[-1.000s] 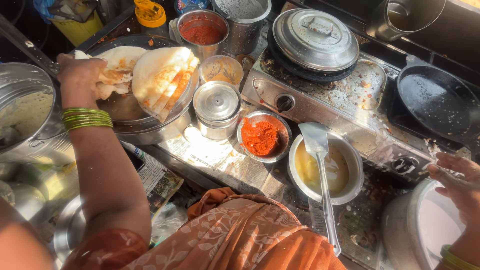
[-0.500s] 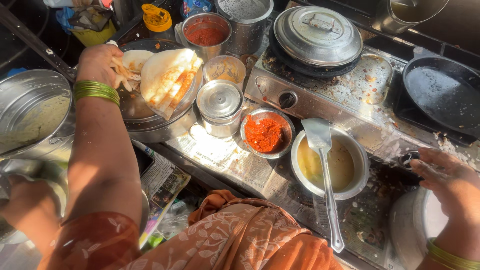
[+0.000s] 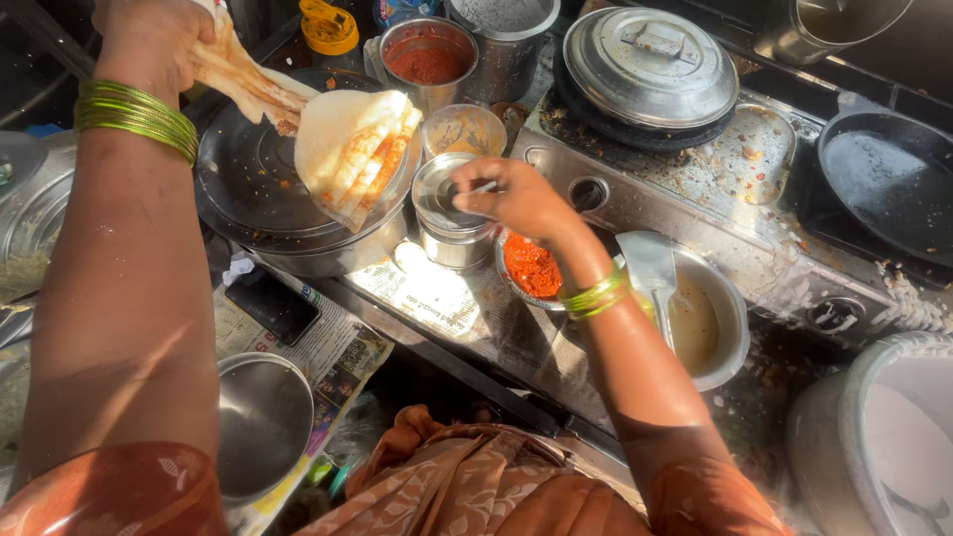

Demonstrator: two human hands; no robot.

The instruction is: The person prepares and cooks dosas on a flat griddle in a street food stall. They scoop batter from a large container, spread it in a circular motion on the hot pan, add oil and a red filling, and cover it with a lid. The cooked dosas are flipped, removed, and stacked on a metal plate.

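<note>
— What's the left hand (image 3: 149,40) got?
— A folded dosa (image 3: 243,79), fingers clamped on its top end; it hangs down from them over the tray (image 3: 248,189).
— And the right hand (image 3: 516,199)?
— Over the small tin (image 3: 447,213), fingers pinched together on its lid knob. A red chutney bowl (image 3: 531,268) sits just under the wrist; another dosa (image 3: 352,149) lies left of those fingers.
</note>
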